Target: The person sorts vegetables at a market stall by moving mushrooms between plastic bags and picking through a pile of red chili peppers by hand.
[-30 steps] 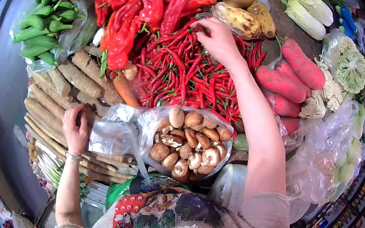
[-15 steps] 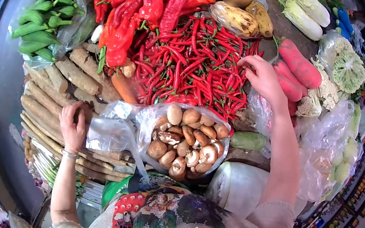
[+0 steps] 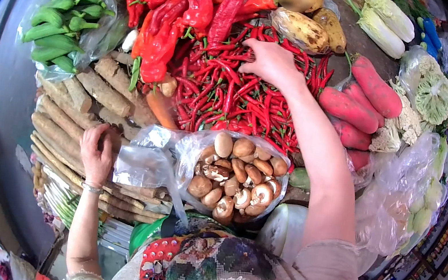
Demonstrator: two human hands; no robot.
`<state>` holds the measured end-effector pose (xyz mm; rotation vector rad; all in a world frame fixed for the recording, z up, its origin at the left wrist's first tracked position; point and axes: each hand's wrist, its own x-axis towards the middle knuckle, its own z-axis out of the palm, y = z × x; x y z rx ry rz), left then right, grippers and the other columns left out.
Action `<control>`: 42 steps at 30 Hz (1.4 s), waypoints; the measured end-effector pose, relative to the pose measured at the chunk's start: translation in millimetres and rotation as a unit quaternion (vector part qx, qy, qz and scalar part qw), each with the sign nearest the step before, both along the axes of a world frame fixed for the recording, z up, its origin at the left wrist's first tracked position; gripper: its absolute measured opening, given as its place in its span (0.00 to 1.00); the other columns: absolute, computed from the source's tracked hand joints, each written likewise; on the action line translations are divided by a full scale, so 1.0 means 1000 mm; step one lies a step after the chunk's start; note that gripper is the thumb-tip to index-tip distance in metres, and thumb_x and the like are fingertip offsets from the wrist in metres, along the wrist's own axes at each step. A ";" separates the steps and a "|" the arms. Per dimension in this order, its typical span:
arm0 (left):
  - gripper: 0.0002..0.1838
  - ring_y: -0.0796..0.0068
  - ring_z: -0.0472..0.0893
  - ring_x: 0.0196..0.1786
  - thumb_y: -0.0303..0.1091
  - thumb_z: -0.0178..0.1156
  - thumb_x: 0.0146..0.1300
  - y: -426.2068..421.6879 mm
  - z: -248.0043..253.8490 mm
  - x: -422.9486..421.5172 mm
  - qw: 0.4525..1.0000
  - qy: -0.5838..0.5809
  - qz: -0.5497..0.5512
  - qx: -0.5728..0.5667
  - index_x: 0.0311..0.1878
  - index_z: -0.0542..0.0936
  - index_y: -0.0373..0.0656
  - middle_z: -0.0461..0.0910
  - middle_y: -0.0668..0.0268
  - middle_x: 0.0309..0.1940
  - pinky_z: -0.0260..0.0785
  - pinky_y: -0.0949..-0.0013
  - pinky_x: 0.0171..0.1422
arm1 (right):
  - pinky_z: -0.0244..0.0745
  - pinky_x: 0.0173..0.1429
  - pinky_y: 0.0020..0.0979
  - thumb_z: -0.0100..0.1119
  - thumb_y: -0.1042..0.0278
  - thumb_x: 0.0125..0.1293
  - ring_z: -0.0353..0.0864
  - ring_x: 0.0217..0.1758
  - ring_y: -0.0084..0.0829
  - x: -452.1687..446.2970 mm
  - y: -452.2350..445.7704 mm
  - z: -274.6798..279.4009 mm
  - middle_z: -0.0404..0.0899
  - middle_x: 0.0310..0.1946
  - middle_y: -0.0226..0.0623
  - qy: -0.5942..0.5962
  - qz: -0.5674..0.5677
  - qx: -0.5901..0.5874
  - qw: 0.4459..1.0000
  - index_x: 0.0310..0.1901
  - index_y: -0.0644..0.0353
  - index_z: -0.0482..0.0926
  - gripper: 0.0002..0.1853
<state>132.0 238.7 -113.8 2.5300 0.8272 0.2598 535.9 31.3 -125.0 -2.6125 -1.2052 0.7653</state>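
Observation:
My right hand reaches over the heap of small red chilies; its thumb and fingers are apart at the chilies, and no chili shows lifted in it. My left hand rests on the long brown roots at the left, its fingers loosely bent with a gap by the thumb and nothing seen in them. Between my arms, a clear plastic bag lies folded open around brown mushrooms. Large wrinkled red peppers lie behind, left of the chilies.
Green okra-like pods fill a bag at far left. Yellowish-brown tubers sit at the back. Red-skinned roots, cauliflower and pale cabbages line the right side. A big pale gourd lies close to my body.
My right hand has moved left, from beside the red-skinned roots to the middle of the chili heap. My left hand stays on the brown roots. The whole view has shifted slightly.

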 end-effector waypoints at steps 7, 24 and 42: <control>0.12 0.54 0.78 0.51 0.25 0.58 0.61 -0.001 0.001 0.001 1.000 0.005 -0.006 -0.013 0.49 0.80 0.40 0.81 0.57 0.45 0.66 0.59 0.62 | 0.76 0.53 0.46 0.65 0.55 0.59 0.84 0.51 0.46 0.020 -0.091 0.028 0.85 0.44 0.44 -0.067 -0.052 -0.104 0.991 0.56 0.50 0.78 0.23; 0.12 0.54 0.78 0.53 0.26 0.57 0.63 0.000 -0.001 -0.001 1.000 0.017 -0.003 -0.006 0.49 0.80 0.41 0.81 0.56 0.46 0.66 0.59 0.63 | 0.79 0.53 0.37 0.72 0.53 0.54 0.86 0.48 0.42 -0.004 -0.009 -0.016 0.85 0.46 0.47 0.091 -0.077 0.073 0.990 0.61 0.54 0.77 0.32; 0.12 0.54 0.77 0.55 0.27 0.57 0.63 0.002 -0.005 -0.005 1.000 0.027 -0.015 0.004 0.50 0.80 0.41 0.81 0.56 0.48 0.64 0.57 0.66 | 0.75 0.42 0.30 0.68 0.67 0.62 0.79 0.32 0.25 -0.031 -0.134 0.032 0.79 0.29 0.34 0.109 -0.165 0.219 0.955 0.58 0.53 0.76 0.22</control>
